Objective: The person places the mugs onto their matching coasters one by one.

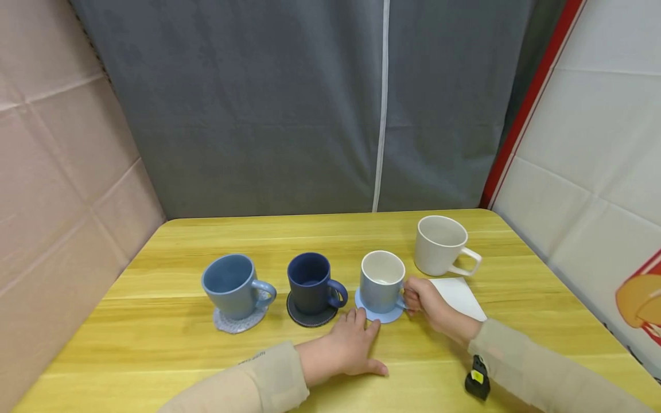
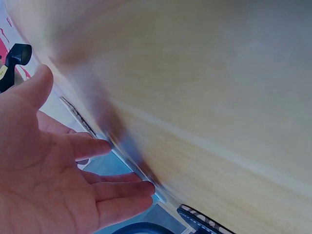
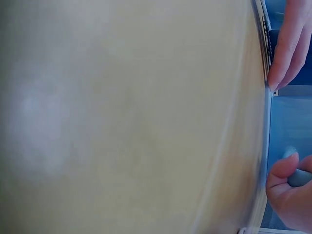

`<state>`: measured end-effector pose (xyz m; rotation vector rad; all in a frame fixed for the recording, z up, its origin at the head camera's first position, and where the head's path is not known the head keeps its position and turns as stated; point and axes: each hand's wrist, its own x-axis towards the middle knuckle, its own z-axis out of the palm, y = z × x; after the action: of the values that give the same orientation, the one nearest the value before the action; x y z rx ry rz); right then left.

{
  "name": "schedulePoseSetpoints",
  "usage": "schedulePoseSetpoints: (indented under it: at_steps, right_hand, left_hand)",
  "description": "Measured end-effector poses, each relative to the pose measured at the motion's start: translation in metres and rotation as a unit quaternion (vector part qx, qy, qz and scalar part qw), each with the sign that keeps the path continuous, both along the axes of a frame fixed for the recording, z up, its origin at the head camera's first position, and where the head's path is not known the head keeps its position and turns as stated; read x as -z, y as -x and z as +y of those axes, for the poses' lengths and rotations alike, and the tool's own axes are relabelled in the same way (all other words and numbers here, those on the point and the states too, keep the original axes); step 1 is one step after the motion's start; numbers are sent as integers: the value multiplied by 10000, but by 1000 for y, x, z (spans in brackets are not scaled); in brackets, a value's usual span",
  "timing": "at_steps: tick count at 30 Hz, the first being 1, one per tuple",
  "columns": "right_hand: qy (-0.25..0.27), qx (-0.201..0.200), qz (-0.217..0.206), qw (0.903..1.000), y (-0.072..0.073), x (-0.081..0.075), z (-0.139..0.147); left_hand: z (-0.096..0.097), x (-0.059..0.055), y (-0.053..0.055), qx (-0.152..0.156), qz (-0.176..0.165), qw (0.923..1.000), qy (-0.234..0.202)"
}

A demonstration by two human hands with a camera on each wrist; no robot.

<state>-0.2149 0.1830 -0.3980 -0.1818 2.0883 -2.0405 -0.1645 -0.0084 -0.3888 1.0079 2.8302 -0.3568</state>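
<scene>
My right hand (image 1: 432, 304) grips the handle of a light blue mug (image 1: 378, 293) with a white inside. The mug stands upright on a round pale blue coaster (image 1: 383, 318). With spread fingers, my left hand (image 1: 351, 347) reaches over the table, its fingertips right at that coaster's near left edge. To its upper left, a navy mug (image 1: 308, 292) sits on a dark round coaster (image 1: 306, 322). In the right wrist view, the thumb and fingers of my right hand (image 3: 292, 202) curl round the handle. The left wrist view shows the left palm (image 2: 51, 170) and extended fingers.
Farther left, a blue mug (image 1: 232, 295) stands on a grey-blue coaster (image 1: 238, 325). At the right, a white mug (image 1: 438, 249) stands behind a white square coaster (image 1: 459, 295). A grey curtain (image 1: 268, 126) hangs beyond the wooden table (image 1: 155, 310).
</scene>
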Motion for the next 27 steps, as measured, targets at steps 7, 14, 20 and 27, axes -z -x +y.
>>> schedulePoseSetpoints:
  at_steps: [7,14,20,27]
  right_hand:
    - [18,-65,58,10000,-2,0,-1]
    - [48,70,28,10000,-4,0,-3]
    - [32,-26,21,10000,-4,0,-2]
    - [-579,-337,265,9974,-3,-3,2]
  left_hand:
    - [1,0,-1,20,112,9999,114]
    - [1,1,-1,33,217,9996,176]
    - [1,2,0,55,222,9996,154]
    - [1,4,0,12,150,9998,125]
